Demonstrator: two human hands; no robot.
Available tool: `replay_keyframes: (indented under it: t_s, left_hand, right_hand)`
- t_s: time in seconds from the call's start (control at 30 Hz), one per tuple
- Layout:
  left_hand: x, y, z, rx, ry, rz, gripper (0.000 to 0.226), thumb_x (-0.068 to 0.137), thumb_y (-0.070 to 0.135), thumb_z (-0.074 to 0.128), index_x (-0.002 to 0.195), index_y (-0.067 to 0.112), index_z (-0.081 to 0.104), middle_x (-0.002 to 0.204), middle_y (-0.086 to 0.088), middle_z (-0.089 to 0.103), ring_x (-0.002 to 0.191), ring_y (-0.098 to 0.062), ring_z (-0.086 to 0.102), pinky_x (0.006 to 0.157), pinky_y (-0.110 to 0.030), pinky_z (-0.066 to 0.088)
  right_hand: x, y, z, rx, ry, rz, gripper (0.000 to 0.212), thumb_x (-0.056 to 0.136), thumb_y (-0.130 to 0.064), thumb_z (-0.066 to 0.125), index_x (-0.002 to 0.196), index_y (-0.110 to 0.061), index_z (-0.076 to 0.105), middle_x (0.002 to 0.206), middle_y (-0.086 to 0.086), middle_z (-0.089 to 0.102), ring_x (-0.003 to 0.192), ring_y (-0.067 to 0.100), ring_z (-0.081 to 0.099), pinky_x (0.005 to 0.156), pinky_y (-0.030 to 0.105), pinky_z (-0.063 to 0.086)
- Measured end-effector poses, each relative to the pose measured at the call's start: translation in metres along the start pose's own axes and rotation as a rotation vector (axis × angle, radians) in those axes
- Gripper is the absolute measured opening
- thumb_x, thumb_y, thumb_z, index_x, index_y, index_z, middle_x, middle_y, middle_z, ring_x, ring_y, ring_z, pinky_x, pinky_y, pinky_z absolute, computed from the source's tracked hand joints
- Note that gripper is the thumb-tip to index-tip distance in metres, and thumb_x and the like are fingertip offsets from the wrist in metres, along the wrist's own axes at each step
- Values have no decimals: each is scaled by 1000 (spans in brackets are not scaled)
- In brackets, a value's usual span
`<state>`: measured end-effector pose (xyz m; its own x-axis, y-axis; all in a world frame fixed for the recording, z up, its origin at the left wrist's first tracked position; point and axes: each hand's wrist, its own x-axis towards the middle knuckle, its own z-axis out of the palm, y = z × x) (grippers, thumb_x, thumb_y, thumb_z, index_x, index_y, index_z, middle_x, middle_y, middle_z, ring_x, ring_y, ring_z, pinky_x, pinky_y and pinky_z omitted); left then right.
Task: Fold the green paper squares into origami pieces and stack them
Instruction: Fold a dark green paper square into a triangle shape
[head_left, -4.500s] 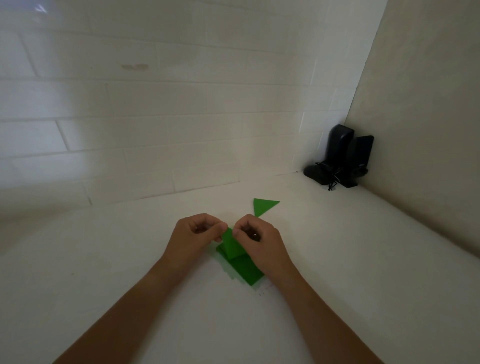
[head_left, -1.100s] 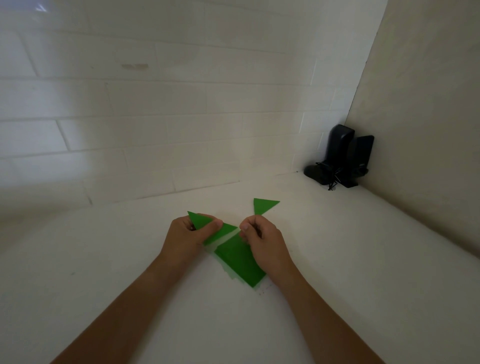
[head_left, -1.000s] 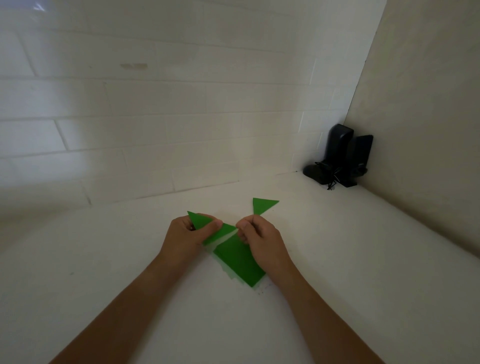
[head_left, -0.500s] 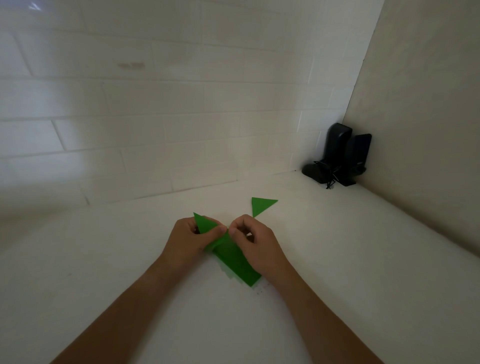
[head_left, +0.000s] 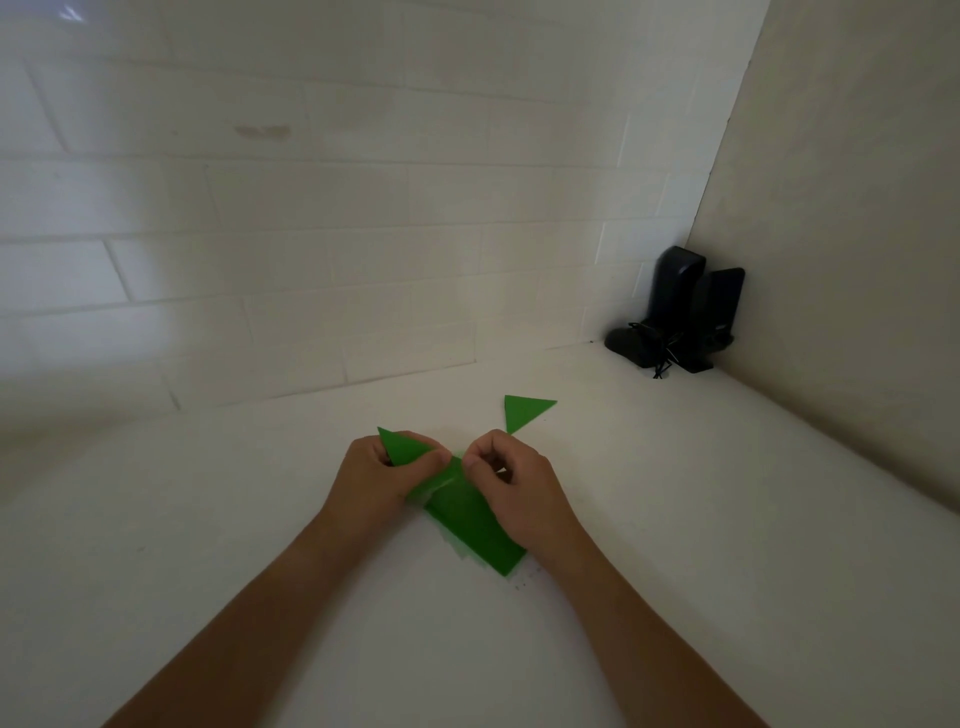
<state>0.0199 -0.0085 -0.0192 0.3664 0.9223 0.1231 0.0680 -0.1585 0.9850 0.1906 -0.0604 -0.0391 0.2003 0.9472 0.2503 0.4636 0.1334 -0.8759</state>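
Head view. My left hand (head_left: 382, 475) pinches a folded green triangle (head_left: 402, 448) between thumb and curled fingers, its point sticking up past my knuckles; I hold it low over the pile so the fold can be worked against the counter. My right hand (head_left: 511, 486) is curled too, fingertips pinching at the paper's near edge where the two hands meet. Under them lies the stack of green squares (head_left: 470, 525), flat on the white counter (head_left: 675, 519), close for the next sheet. One finished triangle (head_left: 524, 410) sits apart, just beyond my right hand. Black speakers (head_left: 680, 317) stand in the far corner.
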Motion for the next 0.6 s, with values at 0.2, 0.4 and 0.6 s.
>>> replay_keyframes:
  t_s: [0.2,0.4,0.6]
  left_hand:
    - [1,-2,0,1,2,4,9,91,9,75,84,7,80,81,-10,78,73,-19,74,66,-21,58]
    - [1,-2,2,-9,-41,-6,8,92,11,75,87,6,80,82,-11,79,76,-22,76,67,-21,59]
    - [4,-6,-2,-80,13,4,11,92,13,75,88,3,78,86,-14,78,80,-22,75,73,-21,57]
  right_hand:
    - [0,0,1,4,-2,1,16,102,-19,62,87,-20,62,78,-8,62,69,-1,53,66,14,44]
    - [-1,-1,0,-15,-27,-6,14,103,-18,59,89,-16,62,80,-5,62,67,0,52,63,16,45]
    - [0,0,-1,-21,39,5,19,102,-12,57,83,-15,57,75,-5,56,64,0,48,62,15,43]
